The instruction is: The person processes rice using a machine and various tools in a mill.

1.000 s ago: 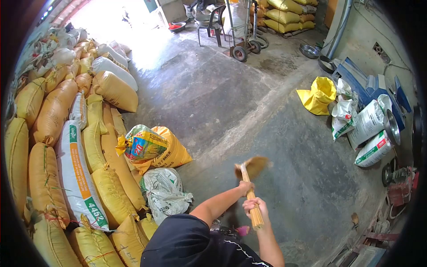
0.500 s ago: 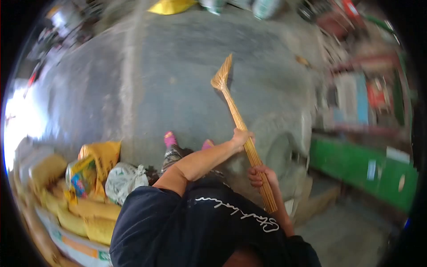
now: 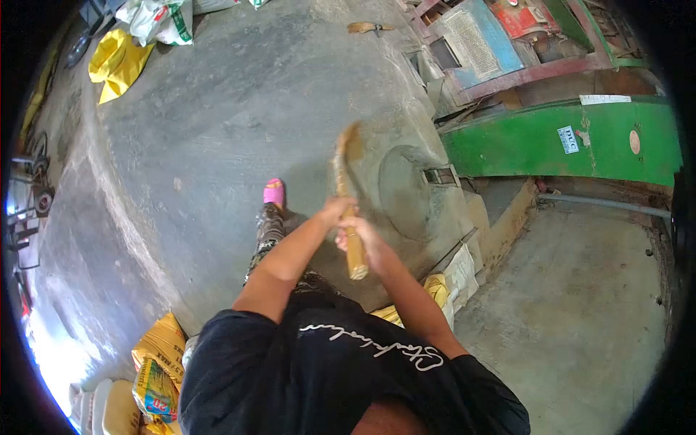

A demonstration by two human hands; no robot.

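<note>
Ideally the left hand (image 3: 336, 212) and right hand (image 3: 367, 243), both clenched round the straw-coloured bundled-cane broom (image 3: 341, 177), should sweep its brush head low across the grey concrete floor (image 3: 217, 109) beside the pink slipper (image 3: 274, 193).

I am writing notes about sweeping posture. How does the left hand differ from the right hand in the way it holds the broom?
The left hand grips the broom farther along the handle, nearer the bristles; the right hand grips just short of the handle's free end. The left hand is farther from the body, the right hand closer to it. Both hands are bare and closed around the handle, one directly behind the other.
</note>
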